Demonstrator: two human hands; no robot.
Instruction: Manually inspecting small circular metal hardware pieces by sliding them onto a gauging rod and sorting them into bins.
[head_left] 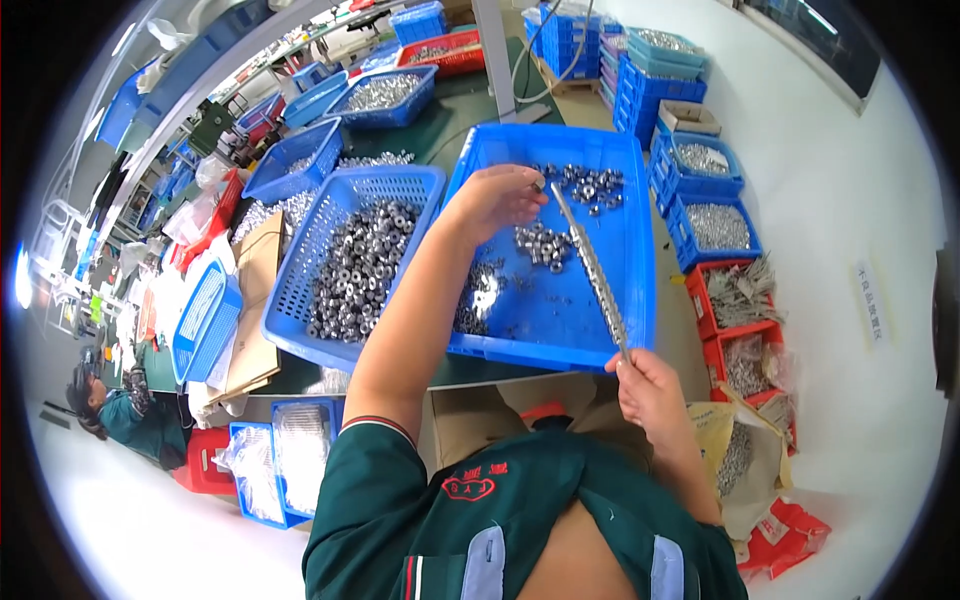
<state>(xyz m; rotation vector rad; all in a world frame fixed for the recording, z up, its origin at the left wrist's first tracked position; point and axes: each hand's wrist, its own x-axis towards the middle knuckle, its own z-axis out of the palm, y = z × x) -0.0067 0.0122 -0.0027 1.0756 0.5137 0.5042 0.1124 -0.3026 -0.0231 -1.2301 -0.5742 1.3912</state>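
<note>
My left hand reaches over a shallow blue tray, its fingers pinched at the far tip of a thin metal rod. Several small metal nuts are threaded along the rod. My right hand grips the rod's near end just past the tray's front edge. Loose piles of silver nuts lie scattered on the tray floor around the rod. I cannot tell whether the left fingers hold a nut or only the rod tip.
A blue mesh basket filled with metal nuts sits left of the tray. More blue crates and red bins of metal parts line the right side. A cardboard box stands below the tray. Another person sits at lower left.
</note>
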